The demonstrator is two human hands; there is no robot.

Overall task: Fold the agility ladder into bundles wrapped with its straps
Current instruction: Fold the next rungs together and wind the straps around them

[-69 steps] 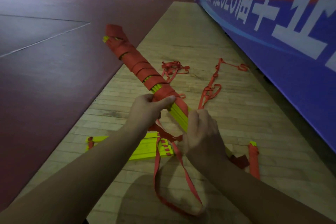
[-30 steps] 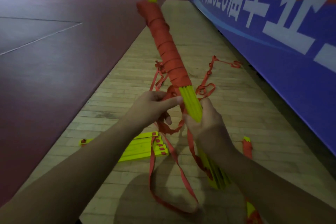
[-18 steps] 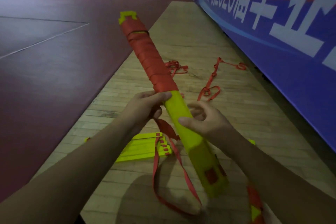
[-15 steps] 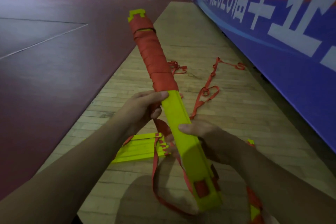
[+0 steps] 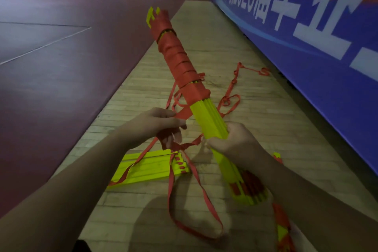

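Note:
A bundle of yellow ladder rungs (image 5: 208,116) points up and away from me, its far half wound in red strap (image 5: 177,57). My right hand (image 5: 233,143) grips the bare yellow part near the middle. My left hand (image 5: 157,125) pinches the free red strap (image 5: 183,113) just left of the bundle, where it leaves the last turn. More strap hangs from that hand in a long loop (image 5: 196,210) down to the floor.
A second flat stack of yellow rungs (image 5: 147,168) lies on the wooden floor strip under my hands. Loose red strap (image 5: 235,88) trails toward the blue banner wall (image 5: 306,47) on the right. Dark red court flooring (image 5: 61,67) spreads left. Another wrapped piece (image 5: 283,229) lies at bottom right.
The bundle has rolled in my right hand, now showing the rung edges. My left hand has drawn the strap out to the left, and one more red turn covers the yellow.

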